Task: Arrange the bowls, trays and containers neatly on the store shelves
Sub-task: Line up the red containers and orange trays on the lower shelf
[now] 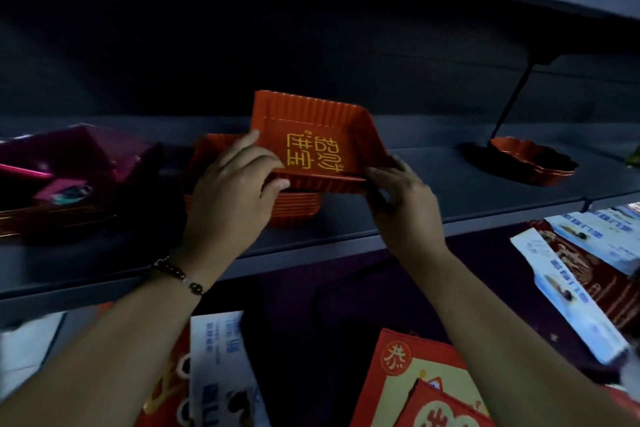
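Two hands grasping one red square tray, left hand and right hand at its near corners, tilted above the tray stack. Probably midway: scalloped red bowl far right of stack, not yet gathered.

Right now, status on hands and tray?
Left hand and right hand grip red tray, tilted above tray stack. Nothing blocking.

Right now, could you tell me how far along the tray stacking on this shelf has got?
Done: a stack of red trays sits on the shelf. In hand: the left hand and right hand hold a square red tray, tilted, above it. Left: the scalloped red tray lies apart, further right.
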Demonstrator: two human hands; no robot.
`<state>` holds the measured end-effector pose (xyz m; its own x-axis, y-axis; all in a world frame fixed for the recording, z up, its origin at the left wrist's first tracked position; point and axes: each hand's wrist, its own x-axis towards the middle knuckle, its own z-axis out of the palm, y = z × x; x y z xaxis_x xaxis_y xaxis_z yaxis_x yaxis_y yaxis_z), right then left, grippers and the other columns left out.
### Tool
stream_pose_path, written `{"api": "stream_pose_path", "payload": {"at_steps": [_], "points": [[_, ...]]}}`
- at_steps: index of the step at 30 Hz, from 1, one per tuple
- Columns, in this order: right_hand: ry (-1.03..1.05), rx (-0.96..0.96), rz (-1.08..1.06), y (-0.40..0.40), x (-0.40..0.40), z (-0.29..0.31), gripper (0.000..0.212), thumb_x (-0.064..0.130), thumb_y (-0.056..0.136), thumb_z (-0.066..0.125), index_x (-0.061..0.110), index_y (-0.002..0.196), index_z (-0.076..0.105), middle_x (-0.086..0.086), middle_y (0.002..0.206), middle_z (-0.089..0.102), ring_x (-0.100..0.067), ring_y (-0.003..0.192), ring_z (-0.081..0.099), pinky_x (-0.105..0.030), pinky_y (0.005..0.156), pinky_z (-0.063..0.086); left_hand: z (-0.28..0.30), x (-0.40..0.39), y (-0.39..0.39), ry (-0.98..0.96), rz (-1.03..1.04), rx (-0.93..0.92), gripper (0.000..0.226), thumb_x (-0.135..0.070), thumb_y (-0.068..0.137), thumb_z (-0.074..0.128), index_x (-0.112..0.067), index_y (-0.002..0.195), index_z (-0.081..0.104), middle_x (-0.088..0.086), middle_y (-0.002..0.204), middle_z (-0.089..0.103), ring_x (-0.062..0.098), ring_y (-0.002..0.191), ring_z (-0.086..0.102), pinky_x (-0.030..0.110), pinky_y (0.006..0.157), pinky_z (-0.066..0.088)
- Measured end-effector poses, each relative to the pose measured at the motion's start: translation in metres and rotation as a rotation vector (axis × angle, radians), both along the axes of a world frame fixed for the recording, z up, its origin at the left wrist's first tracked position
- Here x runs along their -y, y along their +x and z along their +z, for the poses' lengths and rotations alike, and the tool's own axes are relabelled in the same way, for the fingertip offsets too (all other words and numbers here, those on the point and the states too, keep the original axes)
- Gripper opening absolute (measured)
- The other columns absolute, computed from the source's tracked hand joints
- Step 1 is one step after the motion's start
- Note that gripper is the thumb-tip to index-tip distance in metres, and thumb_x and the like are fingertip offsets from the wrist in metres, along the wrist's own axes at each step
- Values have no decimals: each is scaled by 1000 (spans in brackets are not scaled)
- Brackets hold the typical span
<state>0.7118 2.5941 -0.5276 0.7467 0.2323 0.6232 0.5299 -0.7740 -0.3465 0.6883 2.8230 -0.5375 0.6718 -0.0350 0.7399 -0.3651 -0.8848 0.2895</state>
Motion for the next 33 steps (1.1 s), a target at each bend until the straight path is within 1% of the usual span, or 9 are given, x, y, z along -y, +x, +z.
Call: {"api": "stream_pose_path", "payload": {"at_steps": [3, 7, 11, 14, 17, 20, 22, 26, 33], "points": [[41, -7, 58, 9, -34, -10, 24, 14, 91, 60, 23, 111, 68, 8, 120, 64, -16, 121, 54, -42, 86, 53, -5, -29, -5, -19, 40, -15, 16, -22, 89, 66, -11, 101, 68, -1, 115, 66, 16, 136, 39, 33, 105, 36], [62, -45, 117, 16, -69, -19, 40, 7, 86, 61, 23, 122, 63, 9, 130, 59, -21, 138, 38, -41, 101, 45, -17, -61, -7, -45, 101, -91, 21, -28, 92, 62, -13, 105, 68, -2, 119, 65, 13, 136, 38, 27, 106, 31], [-12, -154, 140, 21, -82, -25, 42, 5, 87, 62, 25, 124, 61, 7, 133, 56, -21, 135, 42, -47, 99, 47, -24, -77, -6, -78, 70, -204, 31, -34, 97, 51, -17, 117, 65, -5, 134, 57, 9, 140, 30, 30, 109, 29], [-3, -279, 202, 20, -76, -17, 34, 14, 96, 52, 27, 127, 59, 5, 140, 50, -17, 140, 29, -46, 114, 29, -26, -83, -5, -39, 16, -282, 39, -43, 97, 43, -21, 122, 63, -7, 136, 55, 9, 141, 27, 32, 108, 28], [-99, -341, 173, 10, -72, -22, 51, 29, 98, 48, 34, 146, 33, 8, 158, 22, -15, 147, 6, -46, 116, 26, -25, -81, -8, 6, 38, -360, 50, -54, 95, 38, -22, 128, 59, -8, 141, 51, 11, 145, 18, 33, 111, 25], [-169, -338, 125, -6, -76, -32, 78, 36, 94, 54, 38, 152, 2, 9, 161, -5, -21, 148, 4, -49, 111, 34, -25, -73, -15, 39, 89, -388, 61, -55, 96, 34, -18, 143, 41, -1, 152, 36, 17, 147, 10, 35, 117, 13], [-209, -372, 57, -11, -80, -29, 84, 39, 93, 54, 36, 152, -7, 8, 160, -13, -23, 148, 1, -48, 115, 28, -27, -70, -18, 63, 112, -413, 71, -57, 96, 31, -14, 151, 23, 4, 159, 20, 21, 148, 3, 36, 120, 2], [-381, -411, -23, -24, -85, -13, 81, 41, 98, 46, 24, 151, -13, 1, 159, -17, -23, 148, -8, -34, 118, 5, -28, -62, -28, 111, 159, -424, 79, -56, 95, 33, -11, 154, 7, 9, 161, 4, 24, 148, -6, 40, 120, -3], [-480, -491, 11, -66, -39, -9, 76, 40, 97, 44, 26, 153, -7, 3, 162, -3, -19, 148, -7, -31, 118, -2, -15, -33, -71, 242, 163, -578, 75, -52, 98, 31, -17, 153, -7, 5, 160, -16, 20, 146, -18, 36, 119, -8]]}}
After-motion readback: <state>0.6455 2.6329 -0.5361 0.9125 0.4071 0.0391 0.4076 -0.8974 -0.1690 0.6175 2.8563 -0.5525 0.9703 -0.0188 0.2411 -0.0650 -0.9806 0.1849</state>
